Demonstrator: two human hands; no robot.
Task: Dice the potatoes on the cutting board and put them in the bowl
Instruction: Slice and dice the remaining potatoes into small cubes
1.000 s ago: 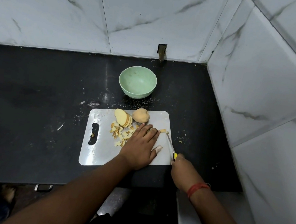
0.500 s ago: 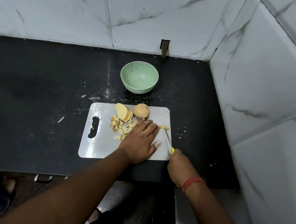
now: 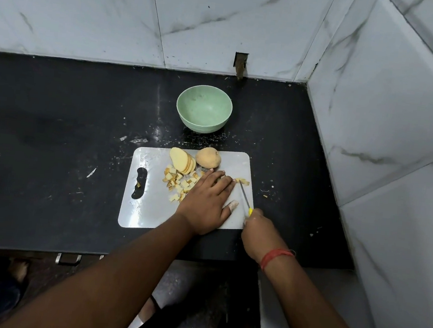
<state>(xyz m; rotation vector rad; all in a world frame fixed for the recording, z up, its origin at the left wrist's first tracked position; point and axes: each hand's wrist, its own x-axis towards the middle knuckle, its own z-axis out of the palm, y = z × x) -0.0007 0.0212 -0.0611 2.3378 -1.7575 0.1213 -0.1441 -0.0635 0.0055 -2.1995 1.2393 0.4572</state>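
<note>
On the cutting board my left hand presses flat over potato strips, steadying them, while my right hand grips the knife beside my fingertips. Dice lie left; the bowl waits empty beyond.

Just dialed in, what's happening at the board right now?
A person is dicing potato on the white cutting board. The right hand grips a yellow-handled knife; the left hand presses flat on the piece being cut. Diced cubes, a stack of slices and an uncut potato sit on the board. The green bowl is empty.
</note>
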